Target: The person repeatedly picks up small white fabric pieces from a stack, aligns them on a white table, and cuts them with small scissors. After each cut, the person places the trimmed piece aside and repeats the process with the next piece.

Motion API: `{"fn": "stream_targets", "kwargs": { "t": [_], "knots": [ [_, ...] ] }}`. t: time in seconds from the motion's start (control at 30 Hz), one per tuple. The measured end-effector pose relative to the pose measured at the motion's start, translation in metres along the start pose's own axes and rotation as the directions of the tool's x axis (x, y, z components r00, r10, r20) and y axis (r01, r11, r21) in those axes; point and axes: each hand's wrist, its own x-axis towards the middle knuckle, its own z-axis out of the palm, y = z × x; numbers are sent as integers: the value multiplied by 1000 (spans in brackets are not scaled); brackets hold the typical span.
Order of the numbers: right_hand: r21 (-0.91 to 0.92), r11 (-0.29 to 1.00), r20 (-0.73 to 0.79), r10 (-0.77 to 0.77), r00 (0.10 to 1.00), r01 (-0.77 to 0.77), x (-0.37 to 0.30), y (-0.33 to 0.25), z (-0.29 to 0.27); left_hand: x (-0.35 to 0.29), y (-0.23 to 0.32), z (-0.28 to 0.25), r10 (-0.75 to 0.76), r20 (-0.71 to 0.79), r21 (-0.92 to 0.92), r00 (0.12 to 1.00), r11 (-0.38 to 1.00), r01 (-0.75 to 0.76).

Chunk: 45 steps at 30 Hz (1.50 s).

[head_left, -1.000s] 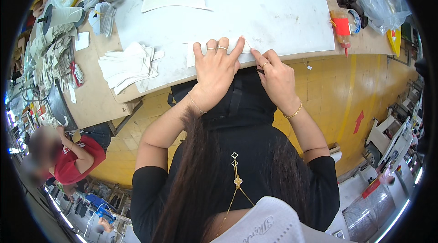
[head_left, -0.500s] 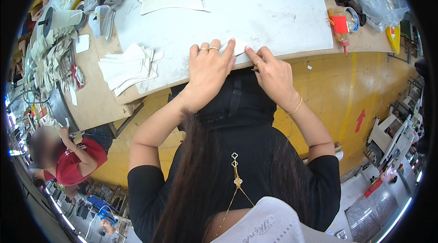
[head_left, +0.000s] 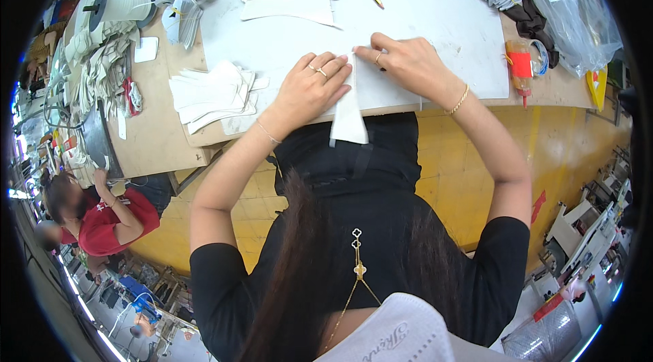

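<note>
Rests the left hand (head_left: 313, 92), fingers outstretched, on a white strip (head_left: 349, 122) at the front of the bench (head_left: 153, 132), with the flared end past the edge. Touches the far end with the curled right hand (head_left: 408, 66); cannot tell if pinching. Has white pieces (head_left: 214, 95) piled to the left.

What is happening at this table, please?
A person's left hand lies on a narrow, flared, thin white piece, whose wide end extends past the near edge of the light-brown table. The right hand has its fingertips at the far end; its exact grip is unclear. A loose pile of thin white pieces lies on the left.
</note>
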Motion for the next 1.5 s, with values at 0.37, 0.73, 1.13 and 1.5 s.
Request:
{"fn": "stream_targets", "kwargs": {
  "t": [0.37,0.73,1.13,1.5],
  "knots": [
    [430,669,-39,684,728,-606,-3,-63,16,-9,18,13,-180,-124,30,976,982,185],
    [457,693,-81,656,750,-557,22,-36,10,-5,15,6,-161,-78,7,984,987,163],
    [350,774,-21,569,822,-527,-7,-71,3,-5,13,10,-191,-82,-30,978,981,190],
    [109,874,-151,485,861,-473,-21,-93,29,-2,9,7,-200,-62,-88,978,977,194]
  ]
}}
